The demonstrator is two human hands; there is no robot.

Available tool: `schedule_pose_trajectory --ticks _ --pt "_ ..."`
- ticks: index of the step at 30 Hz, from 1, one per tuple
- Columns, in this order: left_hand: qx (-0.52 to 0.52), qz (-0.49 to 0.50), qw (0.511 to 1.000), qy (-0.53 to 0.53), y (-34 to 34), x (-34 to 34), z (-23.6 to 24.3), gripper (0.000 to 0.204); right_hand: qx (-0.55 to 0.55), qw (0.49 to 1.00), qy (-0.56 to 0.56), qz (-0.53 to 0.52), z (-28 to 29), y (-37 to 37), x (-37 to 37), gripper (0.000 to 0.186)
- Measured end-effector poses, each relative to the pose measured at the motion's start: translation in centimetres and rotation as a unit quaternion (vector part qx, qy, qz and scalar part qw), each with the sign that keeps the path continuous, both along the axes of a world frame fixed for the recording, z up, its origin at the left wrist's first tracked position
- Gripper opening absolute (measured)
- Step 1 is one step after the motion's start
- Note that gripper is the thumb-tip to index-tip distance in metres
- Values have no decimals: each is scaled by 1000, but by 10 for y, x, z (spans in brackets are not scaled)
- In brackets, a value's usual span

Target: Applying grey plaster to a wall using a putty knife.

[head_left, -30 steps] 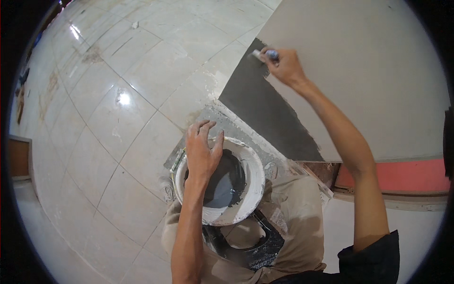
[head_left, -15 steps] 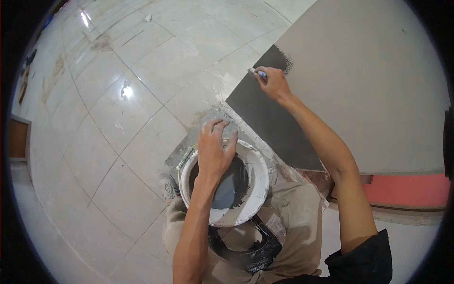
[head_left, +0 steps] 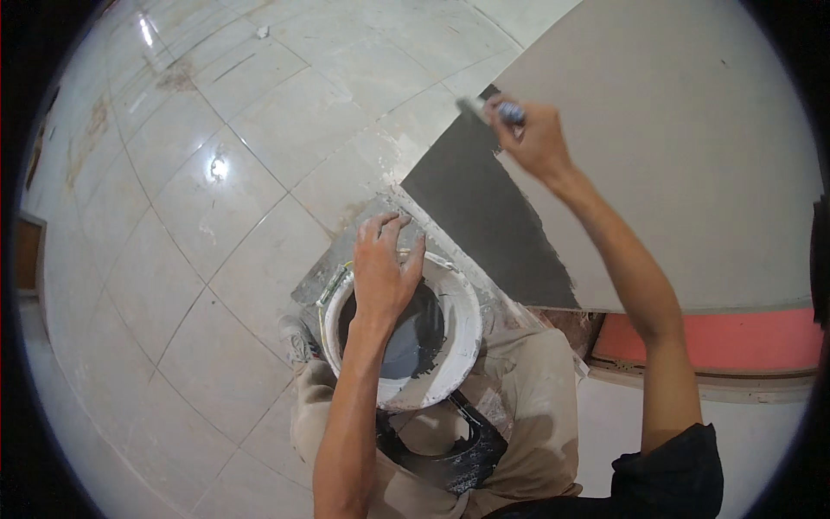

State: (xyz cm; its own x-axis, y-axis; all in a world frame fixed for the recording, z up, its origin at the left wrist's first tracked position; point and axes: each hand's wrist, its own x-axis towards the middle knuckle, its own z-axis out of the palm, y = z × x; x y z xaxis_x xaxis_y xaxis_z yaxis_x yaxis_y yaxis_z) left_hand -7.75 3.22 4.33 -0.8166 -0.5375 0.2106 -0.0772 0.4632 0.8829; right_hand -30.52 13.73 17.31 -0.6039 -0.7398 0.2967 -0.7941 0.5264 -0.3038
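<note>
- Paint (head_left: 418, 339) lies in the bucket (head_left: 465, 324), before the trousers (head_left: 527, 406).
- Left hand (head_left: 380, 272) is over the bucket.
- Right hand (head_left: 540, 143) holds the brush (head_left: 512, 112) at the left edge of the panel (head_left: 674, 156).
- Floor (head_left: 233, 242) spreads left of the panel.

On the left side of the white bucket (head_left: 464, 324) the tiled floor (head_left: 251, 333) gives a wide way for the left hand (head_left: 385, 270), but the bucket itself stands directly below this hand, and its forearm crosses over the opening, so the freer entrance to the dark liquid (head_left: 419, 333) is at the right of the wrist. Between the two hands there is open room above the dark coated area (head_left: 484, 203), while the grey surface (head_left: 657, 173) bounds the right hand (head_left: 534, 143) and the near trouser leg (head_left: 536, 406) blocks the bucket's right side.
</note>
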Motion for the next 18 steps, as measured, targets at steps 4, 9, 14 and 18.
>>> schedule_pose_trajectory --ticks 4,9,14,18 --pt "4 -8 1000 8 2 -2 5 30 32 999 -8 13 -77 23 -2 17" --pt "-2 -12 1000 8 6 -5 5 30 67 996 -50 -26 -83 44 -40 20" --pt "4 -13 1000 11 5 -3 1 30 93 995 -20 -43 -15 33 -39 19" --pt "-1 -4 1000 8 1 -3 5 31 65 996 66 5 24 29 -31 15"
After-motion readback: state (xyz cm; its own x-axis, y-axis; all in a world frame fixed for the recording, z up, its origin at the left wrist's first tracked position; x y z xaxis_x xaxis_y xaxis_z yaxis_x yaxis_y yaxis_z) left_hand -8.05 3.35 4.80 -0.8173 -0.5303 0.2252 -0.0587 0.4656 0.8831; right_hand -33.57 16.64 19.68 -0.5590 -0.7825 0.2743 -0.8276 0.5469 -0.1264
